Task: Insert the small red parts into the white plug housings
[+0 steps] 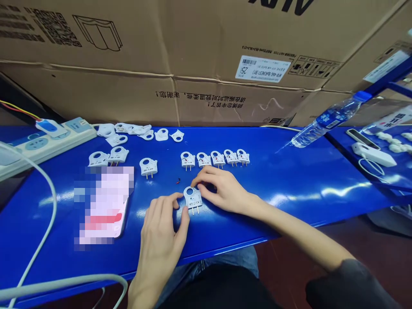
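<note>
Stacked cardboard cartons (206,64) wall off the back of the blue workbench (305,180), and everything in hand lies on its bare top. A power strip (45,139) sits at the far left, a water bottle (325,120) lies on its side at the right, and a phone (106,206) rests face up near the left hand.

Judging by the layout, the work looks partly through: a neat row of five plug pieces (215,159) stands just beyond the hands, three more (119,161) sit loosely to the left, and a scatter of flat white covers (135,132) waits near the cartons (apparently not yet fitted).

Both forearms reach in from below. The left hand (162,231) lies palm down, thumb and forefinger lightly pinching the lower edge of a white two-pin plug body (192,199). The right hand (222,189) curls over from the right, fingertips pressing the plug's upper edge. A tiny red component (178,181) lies just left of it.
</note>
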A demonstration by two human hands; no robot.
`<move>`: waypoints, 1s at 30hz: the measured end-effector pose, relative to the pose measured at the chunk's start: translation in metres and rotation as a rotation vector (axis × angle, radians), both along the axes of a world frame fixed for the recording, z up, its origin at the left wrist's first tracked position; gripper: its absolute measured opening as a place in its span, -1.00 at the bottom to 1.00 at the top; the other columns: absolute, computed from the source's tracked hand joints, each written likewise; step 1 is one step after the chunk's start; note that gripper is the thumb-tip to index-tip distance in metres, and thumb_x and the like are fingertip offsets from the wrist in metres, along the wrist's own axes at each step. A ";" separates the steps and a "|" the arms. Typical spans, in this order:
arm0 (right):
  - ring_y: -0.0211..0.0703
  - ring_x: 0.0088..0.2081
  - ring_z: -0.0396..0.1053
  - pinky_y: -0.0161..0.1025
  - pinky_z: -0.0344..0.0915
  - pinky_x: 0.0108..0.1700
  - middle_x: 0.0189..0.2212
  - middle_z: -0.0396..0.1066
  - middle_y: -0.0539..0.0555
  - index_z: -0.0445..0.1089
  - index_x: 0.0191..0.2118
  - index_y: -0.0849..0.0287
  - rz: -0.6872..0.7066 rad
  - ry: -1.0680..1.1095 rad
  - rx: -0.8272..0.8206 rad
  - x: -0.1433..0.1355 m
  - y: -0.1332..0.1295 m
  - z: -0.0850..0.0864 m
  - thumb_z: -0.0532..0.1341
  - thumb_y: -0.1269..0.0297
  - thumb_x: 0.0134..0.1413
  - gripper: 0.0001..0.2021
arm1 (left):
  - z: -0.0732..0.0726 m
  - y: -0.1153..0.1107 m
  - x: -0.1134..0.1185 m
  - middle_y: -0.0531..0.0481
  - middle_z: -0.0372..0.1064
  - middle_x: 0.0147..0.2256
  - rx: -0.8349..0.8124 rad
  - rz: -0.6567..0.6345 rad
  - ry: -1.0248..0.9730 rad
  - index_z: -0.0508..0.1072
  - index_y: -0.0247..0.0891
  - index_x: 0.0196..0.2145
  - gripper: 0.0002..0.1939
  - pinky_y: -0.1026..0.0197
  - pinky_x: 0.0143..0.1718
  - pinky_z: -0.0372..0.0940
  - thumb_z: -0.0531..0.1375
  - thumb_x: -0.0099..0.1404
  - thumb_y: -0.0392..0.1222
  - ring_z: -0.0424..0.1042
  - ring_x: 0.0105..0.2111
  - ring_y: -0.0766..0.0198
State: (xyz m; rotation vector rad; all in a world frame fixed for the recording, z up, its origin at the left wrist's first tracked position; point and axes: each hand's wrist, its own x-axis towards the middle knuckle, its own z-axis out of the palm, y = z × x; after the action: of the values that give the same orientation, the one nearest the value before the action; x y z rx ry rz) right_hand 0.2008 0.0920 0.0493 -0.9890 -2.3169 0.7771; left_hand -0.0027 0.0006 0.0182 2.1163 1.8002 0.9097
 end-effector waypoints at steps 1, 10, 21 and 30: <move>-0.16 -0.11 0.48 -0.20 0.39 -0.04 -0.10 0.51 0.08 0.51 -0.08 0.12 0.000 0.013 -0.013 0.000 0.000 0.000 0.16 0.41 0.36 -0.82 | 0.000 0.000 0.000 -0.02 0.36 -0.24 0.003 0.000 0.002 0.35 -0.14 0.04 -0.77 0.08 -0.19 0.32 0.10 0.49 -0.07 0.40 -0.22 0.13; -0.18 -0.16 0.48 -0.20 0.38 -0.05 -0.17 0.54 0.03 0.46 -0.15 0.13 -0.005 0.063 -0.126 -0.003 -0.003 0.004 0.22 0.47 0.26 -0.87 | 0.001 0.001 0.001 -0.02 0.37 -0.23 0.009 -0.008 -0.008 0.34 -0.14 0.08 -0.73 0.08 -0.18 0.32 0.12 0.50 -0.05 0.41 -0.21 0.13; -0.15 -0.11 0.52 -0.16 0.42 0.00 -0.13 0.59 0.05 0.47 0.01 0.10 0.026 0.071 -0.117 -0.004 -0.005 0.000 0.25 0.34 0.37 -0.84 | 0.001 0.001 0.001 -0.03 0.37 -0.22 0.023 -0.027 -0.003 0.38 -0.12 0.07 -0.75 0.07 -0.16 0.32 0.13 0.50 -0.05 0.39 -0.19 0.11; -0.15 -0.09 0.48 -0.18 0.38 0.02 -0.15 0.59 0.03 0.53 -0.07 0.10 0.060 0.027 -0.061 -0.003 -0.003 -0.005 0.32 0.27 0.34 -0.89 | 0.002 0.000 0.003 -0.05 0.39 -0.18 0.015 -0.011 -0.005 0.39 -0.14 0.08 -0.71 0.08 -0.15 0.33 0.13 0.49 -0.01 0.41 -0.15 0.10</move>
State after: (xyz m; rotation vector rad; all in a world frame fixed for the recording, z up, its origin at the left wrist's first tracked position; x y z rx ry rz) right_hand 0.1978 0.0894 0.0441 -0.9333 -2.3214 0.8846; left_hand 0.0001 0.0011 0.0203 2.1293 1.7826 0.9273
